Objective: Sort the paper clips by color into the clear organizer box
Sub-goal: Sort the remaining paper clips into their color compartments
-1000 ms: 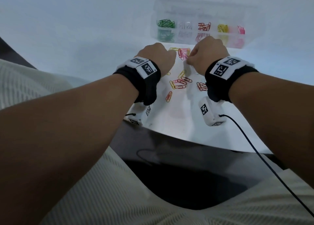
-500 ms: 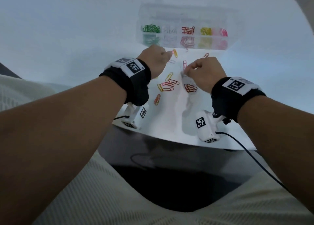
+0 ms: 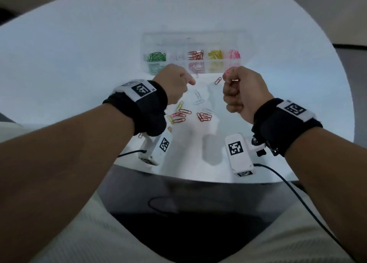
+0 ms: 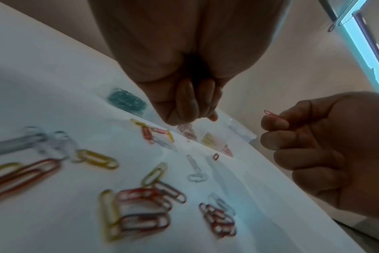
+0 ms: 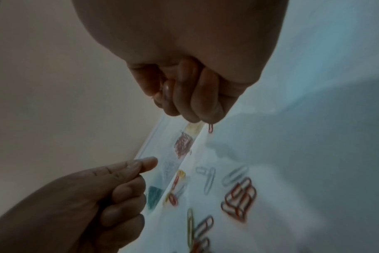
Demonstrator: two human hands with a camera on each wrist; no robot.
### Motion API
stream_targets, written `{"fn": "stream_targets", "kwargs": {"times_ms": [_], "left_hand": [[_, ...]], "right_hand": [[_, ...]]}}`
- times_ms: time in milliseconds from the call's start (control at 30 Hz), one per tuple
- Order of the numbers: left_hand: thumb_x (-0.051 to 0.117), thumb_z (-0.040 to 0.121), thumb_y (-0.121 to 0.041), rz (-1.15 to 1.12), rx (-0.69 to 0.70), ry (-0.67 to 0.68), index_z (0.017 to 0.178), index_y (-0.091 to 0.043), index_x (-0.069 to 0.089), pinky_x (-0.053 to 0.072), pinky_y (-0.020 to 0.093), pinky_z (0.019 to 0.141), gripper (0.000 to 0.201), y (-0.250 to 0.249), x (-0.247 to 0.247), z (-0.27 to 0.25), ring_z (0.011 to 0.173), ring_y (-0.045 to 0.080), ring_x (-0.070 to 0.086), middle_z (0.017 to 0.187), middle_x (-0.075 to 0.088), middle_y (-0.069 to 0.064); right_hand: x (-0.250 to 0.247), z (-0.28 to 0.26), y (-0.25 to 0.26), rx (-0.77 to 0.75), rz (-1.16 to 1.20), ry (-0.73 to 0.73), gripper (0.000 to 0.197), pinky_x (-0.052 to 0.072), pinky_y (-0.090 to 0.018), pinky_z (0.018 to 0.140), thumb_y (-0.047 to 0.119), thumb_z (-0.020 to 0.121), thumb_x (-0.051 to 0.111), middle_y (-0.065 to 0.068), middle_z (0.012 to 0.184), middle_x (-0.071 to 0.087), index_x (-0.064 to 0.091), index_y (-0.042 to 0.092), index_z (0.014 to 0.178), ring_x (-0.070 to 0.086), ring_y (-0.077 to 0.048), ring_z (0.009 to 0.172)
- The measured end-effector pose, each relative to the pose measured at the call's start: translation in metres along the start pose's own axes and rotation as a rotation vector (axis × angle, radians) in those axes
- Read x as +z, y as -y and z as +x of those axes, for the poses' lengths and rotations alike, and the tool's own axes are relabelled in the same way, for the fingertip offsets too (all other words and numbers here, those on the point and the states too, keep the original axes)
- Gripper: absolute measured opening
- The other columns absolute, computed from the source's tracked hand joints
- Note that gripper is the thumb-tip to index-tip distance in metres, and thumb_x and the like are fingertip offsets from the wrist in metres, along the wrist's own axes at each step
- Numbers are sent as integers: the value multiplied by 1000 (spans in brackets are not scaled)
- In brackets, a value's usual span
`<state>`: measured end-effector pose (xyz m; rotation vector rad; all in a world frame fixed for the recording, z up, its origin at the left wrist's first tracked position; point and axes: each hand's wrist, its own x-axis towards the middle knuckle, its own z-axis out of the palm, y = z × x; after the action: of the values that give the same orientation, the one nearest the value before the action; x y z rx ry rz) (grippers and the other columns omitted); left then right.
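Because our left hand [image 3: 174, 82] hangs over the loose pile with its fingers curled in and only the forefinger out, we judge it ready to pick; whether that grip holds a clip we cannot tell, as none shows in it. Below and between our wrists, at about six o'clock from the box, the unsorted paper clips [image 3: 181, 115] lie flat on the white desk [image 3: 79, 54], their long axes pointing every way, so each can be picked singly. Further right, our right hand [image 3: 240, 91] is raised off the desk, its grip pinching a pink clip [image 4: 270, 113] between thumb and forefinger; one looped end sticks out beyond the fingertips, the long axis leading toward twelve o'clock, toward the clear organizer box [image 3: 246, 44]. We take it as bound for the pink compartment at the box's right end.
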<state>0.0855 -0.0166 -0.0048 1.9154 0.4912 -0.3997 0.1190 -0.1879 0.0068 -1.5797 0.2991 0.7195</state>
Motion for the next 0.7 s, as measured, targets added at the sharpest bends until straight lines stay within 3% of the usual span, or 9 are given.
{"fn": "stream_targets", "kwargs": {"times_ms": [200,300,400,600,700], "left_hand": [[33,92,3,-25,31,-12,93,-10,67,36,23,47,36,-46,13,17,52,15,40,71,54,4],[43,91,-1,-124,-49,14,96,-4,68,28,19,43,25,-67,22,26,49,14,33,68,50,6],[46,90,1,-169,-71,31,87,1,66,20,18,42,20,-79,30,35,43,13,27,64,43,7],[38,88,2,-262,-78,-26,78,-4,63,23,17,41,28,-94,33,53,44,12,29,62,42,5],[38,91,-1,-323,-132,-13,77,-5,62,22,16,40,28,-102,33,60,45,11,27,60,41,4]], "right_hand": [[-24,5,26,-6,-37,35,23,11,-21,43,16,84,34,1,58,26,31,19,62,13,-15,45],[-32,12,38,-6,-23,13,24,12,-21,41,16,82,34,1,57,28,28,19,59,13,-16,48],[-39,20,46,-9,38,2,25,16,-22,40,16,83,33,-1,57,37,29,18,59,16,-17,47],[-45,34,58,23,93,-6,26,17,-22,39,17,84,35,-4,61,42,27,18,59,14,-17,53],[-43,39,64,10,115,-72,22,25,-21,38,14,83,40,-11,68,58,34,15,61,22,-16,47]]}}
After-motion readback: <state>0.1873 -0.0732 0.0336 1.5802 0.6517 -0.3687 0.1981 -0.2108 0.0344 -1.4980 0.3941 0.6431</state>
